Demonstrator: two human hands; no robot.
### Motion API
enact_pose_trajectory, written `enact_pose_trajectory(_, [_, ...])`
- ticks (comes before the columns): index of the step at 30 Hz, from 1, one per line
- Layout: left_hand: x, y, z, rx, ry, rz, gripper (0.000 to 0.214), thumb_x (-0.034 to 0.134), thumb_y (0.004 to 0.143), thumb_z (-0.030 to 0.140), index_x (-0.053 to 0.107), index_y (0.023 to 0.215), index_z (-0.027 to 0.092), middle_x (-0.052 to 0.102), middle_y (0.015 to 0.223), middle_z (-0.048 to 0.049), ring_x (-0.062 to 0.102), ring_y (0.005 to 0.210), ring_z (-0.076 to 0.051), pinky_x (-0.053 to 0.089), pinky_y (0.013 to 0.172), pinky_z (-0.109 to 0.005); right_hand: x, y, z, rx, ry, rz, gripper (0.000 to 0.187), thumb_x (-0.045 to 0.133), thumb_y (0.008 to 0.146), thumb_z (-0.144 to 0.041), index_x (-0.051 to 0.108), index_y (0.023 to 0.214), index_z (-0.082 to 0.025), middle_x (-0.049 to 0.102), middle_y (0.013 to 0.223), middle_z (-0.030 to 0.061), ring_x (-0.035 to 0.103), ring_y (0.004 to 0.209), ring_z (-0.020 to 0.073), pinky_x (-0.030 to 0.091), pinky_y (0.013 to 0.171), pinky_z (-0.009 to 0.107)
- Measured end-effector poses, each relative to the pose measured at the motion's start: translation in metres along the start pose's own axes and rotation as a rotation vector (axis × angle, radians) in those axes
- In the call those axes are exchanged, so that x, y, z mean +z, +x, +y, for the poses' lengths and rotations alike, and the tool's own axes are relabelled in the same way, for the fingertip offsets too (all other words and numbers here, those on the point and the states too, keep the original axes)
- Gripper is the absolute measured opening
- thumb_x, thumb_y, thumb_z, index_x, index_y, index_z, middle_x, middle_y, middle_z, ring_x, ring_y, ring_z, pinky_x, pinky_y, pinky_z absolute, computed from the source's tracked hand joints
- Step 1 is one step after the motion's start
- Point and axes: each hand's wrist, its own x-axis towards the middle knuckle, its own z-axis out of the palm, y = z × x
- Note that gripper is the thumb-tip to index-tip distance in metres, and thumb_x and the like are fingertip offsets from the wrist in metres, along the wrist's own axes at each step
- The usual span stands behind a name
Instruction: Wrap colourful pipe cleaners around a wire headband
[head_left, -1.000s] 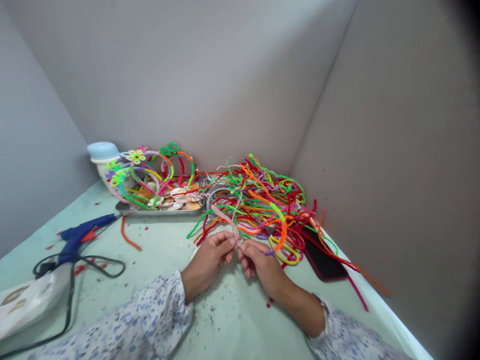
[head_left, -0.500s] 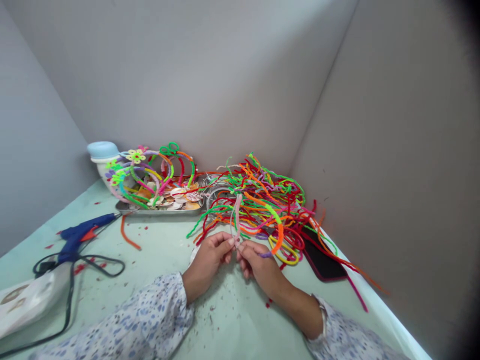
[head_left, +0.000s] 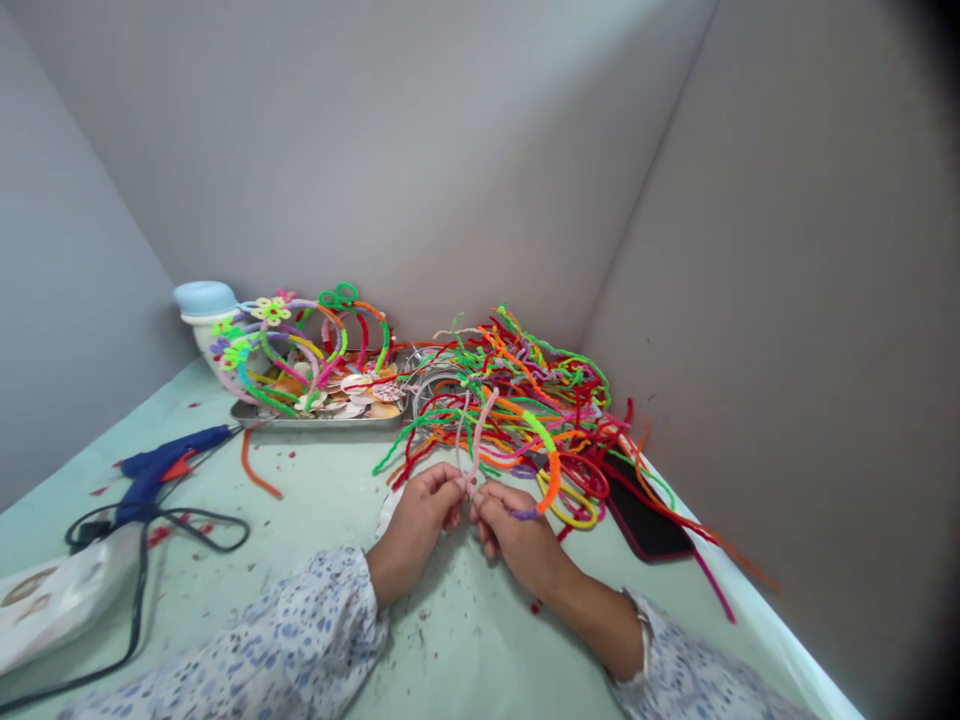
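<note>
Side by side above the near part of the table, my left hand [head_left: 425, 515] and my right hand [head_left: 514, 525] are both closed, fingertips almost meeting. A pale pink pipe cleaner [head_left: 484, 425] stands up from between them, pinched in my left fingertips. My right hand grips a headband [head_left: 553, 475], a thin hoop wrapped in orange, lime green and purple. A thin greyish strip [head_left: 461, 430] rises beside the pink piece; it looks like the bare part of the hoop. Fingers hide the spot where pink piece and hoop meet.
Behind my hands lies a tangled heap of pipe cleaners [head_left: 525, 370]. Left of it, a metal tray [head_left: 322, 424] holds shells and finished headbands, near a white bottle with blue cap [head_left: 206, 300]. A blue glue gun [head_left: 150, 475] with cable lies left; a dark phone-like slab [head_left: 649, 520] lies right.
The pink pipe cleaner's upper end has tilted to the right, away from the greyish strip. The headband has shifted slightly left with my right hand.
</note>
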Motion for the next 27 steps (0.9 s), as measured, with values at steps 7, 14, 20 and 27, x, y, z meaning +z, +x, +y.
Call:
enact_pose_trajectory(7, [0.0013, -0.0001, 0.0001, -0.013, 0.051, 0.065, 0.01, 0.051, 0.073, 0.02, 0.048, 0.064, 0.016, 0.047, 0.047, 0.0055, 0.035, 0.043, -0.006, 0.025, 0.044, -0.02, 0.0011, -0.0016, 0.0031, -0.004, -0.007, 0.006, 0.02, 0.042, 0.081, -0.026, 0.05, 0.064, -0.018, 0.045, 0.049, -0.0058, 0.041, 0.04, 0.0073, 0.031, 0.039, 0.019])
enact_pose_trajectory(14, [0.0023, -0.0006, 0.0014, -0.02, 0.038, 0.065, 0.01, 0.052, 0.074, 0.019, 0.049, 0.064, 0.017, 0.046, 0.047, 0.0056, 0.035, 0.042, -0.006, 0.025, 0.044, -0.02, 0.0024, -0.0021, 0.001, 0.01, -0.009, 0.025, 0.023, 0.042, 0.082, -0.03, 0.05, 0.065, -0.018, 0.045, 0.05, -0.0055, 0.041, 0.04, 0.0074, 0.032, 0.039, 0.019])
enact_pose_trajectory(20, [0.0016, -0.0009, -0.0016, 0.006, -0.018, -0.001, 0.022, 0.053, 0.08, 0.032, 0.049, 0.065, 0.016, 0.047, 0.052, 0.004, 0.038, 0.046, -0.006, 0.028, 0.046, -0.02, 0.0024, -0.0028, 0.0019, 0.0, 0.008, 0.038, 0.021, 0.043, 0.082, -0.03, 0.051, 0.066, -0.018, 0.045, 0.052, -0.0055, 0.041, 0.041, 0.0072, 0.033, 0.04, 0.019])
enact_pose_trajectory(27, [0.0052, -0.002, 0.0012, 0.005, -0.008, 0.026, 0.027, 0.055, 0.08, 0.035, 0.049, 0.062, 0.016, 0.046, 0.05, 0.0045, 0.037, 0.044, -0.007, 0.027, 0.045, -0.021, 0.0032, -0.0038, 0.003, -0.013, 0.004, 0.03, 0.026, 0.044, 0.084, -0.035, 0.052, 0.066, -0.018, 0.045, 0.052, -0.0053, 0.04, 0.042, 0.0072, 0.033, 0.041, 0.019])
